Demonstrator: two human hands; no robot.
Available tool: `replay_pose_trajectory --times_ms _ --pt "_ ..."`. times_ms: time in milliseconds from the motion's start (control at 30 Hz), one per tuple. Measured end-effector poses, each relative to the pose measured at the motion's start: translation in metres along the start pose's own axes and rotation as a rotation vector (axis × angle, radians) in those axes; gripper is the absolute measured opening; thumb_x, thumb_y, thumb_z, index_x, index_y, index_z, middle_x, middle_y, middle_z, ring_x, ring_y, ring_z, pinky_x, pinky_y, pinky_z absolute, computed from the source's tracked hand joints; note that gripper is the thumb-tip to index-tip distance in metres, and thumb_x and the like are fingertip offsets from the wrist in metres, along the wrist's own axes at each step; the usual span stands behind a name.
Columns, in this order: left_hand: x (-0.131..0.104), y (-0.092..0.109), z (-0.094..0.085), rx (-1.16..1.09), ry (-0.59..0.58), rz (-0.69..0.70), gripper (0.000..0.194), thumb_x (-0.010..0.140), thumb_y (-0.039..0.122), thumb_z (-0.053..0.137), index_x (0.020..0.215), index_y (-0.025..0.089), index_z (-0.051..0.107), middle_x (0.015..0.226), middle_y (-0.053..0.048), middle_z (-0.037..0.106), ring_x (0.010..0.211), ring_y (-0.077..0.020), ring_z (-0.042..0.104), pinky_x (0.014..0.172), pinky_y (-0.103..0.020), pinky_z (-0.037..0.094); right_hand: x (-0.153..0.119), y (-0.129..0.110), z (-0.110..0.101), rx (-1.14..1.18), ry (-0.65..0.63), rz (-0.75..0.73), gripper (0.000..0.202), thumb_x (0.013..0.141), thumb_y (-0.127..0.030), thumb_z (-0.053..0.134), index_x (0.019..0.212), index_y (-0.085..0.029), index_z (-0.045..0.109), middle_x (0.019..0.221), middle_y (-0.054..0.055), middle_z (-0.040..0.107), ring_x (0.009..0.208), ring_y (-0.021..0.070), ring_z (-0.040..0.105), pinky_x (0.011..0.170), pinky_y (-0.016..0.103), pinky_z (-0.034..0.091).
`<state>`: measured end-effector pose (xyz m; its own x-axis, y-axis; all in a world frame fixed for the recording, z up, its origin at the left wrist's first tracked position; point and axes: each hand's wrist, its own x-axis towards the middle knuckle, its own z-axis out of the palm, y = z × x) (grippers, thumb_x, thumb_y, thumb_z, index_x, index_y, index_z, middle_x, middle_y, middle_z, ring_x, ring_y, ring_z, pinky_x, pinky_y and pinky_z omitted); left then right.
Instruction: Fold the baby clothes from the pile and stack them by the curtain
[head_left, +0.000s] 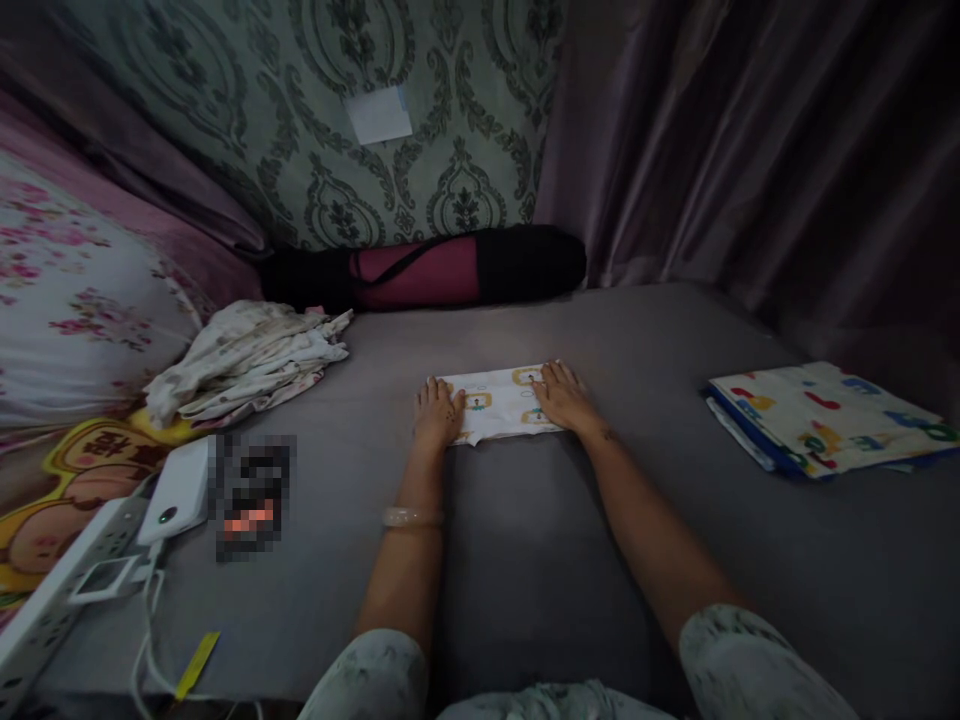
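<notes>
A white cloth with small yellow and green prints lies folded into a flat rectangle on the grey bed sheet. My left hand rests flat on its left end, fingers stretched out. On the right end lies my right hand, palm down with fingers spread. Both hands press on the cloth from above, and neither grips it. Its print shows between them, while the two ends are hidden under my hands.
Folded colourful cloths lie at the right. On the left are a crumpled cloth heap, a white power bank, a power strip with cables and a blurred-out object. A black and maroon long bag lies along the wall.
</notes>
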<state>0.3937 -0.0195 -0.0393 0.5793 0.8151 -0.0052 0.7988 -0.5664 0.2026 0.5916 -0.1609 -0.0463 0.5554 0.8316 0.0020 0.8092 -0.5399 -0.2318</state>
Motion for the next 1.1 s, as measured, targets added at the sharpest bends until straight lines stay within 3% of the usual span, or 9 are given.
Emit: replay_pose_trajectory --times_ms 167,267,367,467,900,1000,1100 --pt "-0.003 0.003 -0.007 0.001 -0.021 -0.025 0.063 0.097 0.046 0.021 0.144 0.007 0.037 0.155 -0.02 0.029 0.144 -0.0335 0.023 0.115 -0.053 0.021 -0.004 -0.004 -0.007 -0.014 -0.004 -0.004 0.061 0.099 -0.04 0.022 0.147 -0.005 0.034 0.156 0.014 0.029 0.145 0.0279 0.019 0.116 0.047 0.018" --pt "-0.007 0.012 -0.009 0.04 0.038 0.006 0.062 0.097 0.046 0.022 0.141 0.008 0.041 0.153 -0.02 0.031 0.145 -0.0354 0.021 0.115 -0.058 0.016 -0.01 -0.016 -0.013 -0.045 0.067 -0.03 0.057 0.099 -0.036 0.022 0.146 -0.007 0.036 0.155 0.014 0.03 0.144 0.0287 0.02 0.116 0.051 0.013" --pt "-0.011 0.024 -0.006 0.06 0.095 0.092 0.062 0.097 0.048 0.024 0.143 0.009 0.041 0.153 -0.018 0.034 0.145 -0.0342 0.021 0.116 -0.056 0.012 -0.015 -0.032 -0.014 -0.046 0.107 -0.084 0.055 0.099 -0.034 0.023 0.145 -0.01 0.038 0.155 0.013 0.031 0.145 0.0271 0.02 0.116 0.051 0.012" --pt "-0.013 0.033 0.002 0.054 0.038 0.124 0.064 0.097 0.05 0.024 0.145 0.011 0.039 0.154 -0.017 0.032 0.145 -0.0331 0.022 0.117 -0.052 0.014 -0.016 -0.041 -0.01 -0.032 0.05 -0.095 0.053 0.099 -0.035 0.025 0.145 -0.013 0.039 0.154 0.012 0.033 0.143 0.0269 0.023 0.116 0.052 0.013" --pt "-0.012 0.033 0.007 0.036 0.041 0.125 0.063 0.097 0.049 0.026 0.145 0.01 0.039 0.153 -0.019 0.032 0.143 -0.0347 0.025 0.116 -0.055 0.016 -0.013 -0.041 -0.007 -0.073 0.004 -0.074 0.053 0.098 -0.035 0.028 0.145 -0.016 0.04 0.154 0.011 0.034 0.142 0.0282 0.026 0.115 0.054 0.015" --pt "-0.01 0.033 0.007 -0.031 0.076 0.204 0.053 0.097 0.041 0.033 0.138 0.011 0.048 0.148 -0.02 0.04 0.142 -0.0337 0.028 0.115 -0.06 0.013 -0.013 -0.044 -0.006 -0.084 0.032 -0.092 0.052 0.097 -0.032 0.028 0.144 -0.015 0.041 0.153 0.012 0.035 0.142 0.0285 0.027 0.114 0.055 0.016" --pt "-0.008 0.033 0.006 -0.177 0.101 0.369 0.037 0.096 0.027 0.038 0.127 0.019 0.056 0.136 -0.012 0.056 0.136 -0.0267 0.039 0.115 -0.06 0.012 -0.014 -0.054 -0.006 -0.089 0.078 -0.155 0.053 0.098 -0.032 0.026 0.145 -0.012 0.039 0.154 0.012 0.033 0.143 0.0269 0.023 0.116 0.052 0.015"
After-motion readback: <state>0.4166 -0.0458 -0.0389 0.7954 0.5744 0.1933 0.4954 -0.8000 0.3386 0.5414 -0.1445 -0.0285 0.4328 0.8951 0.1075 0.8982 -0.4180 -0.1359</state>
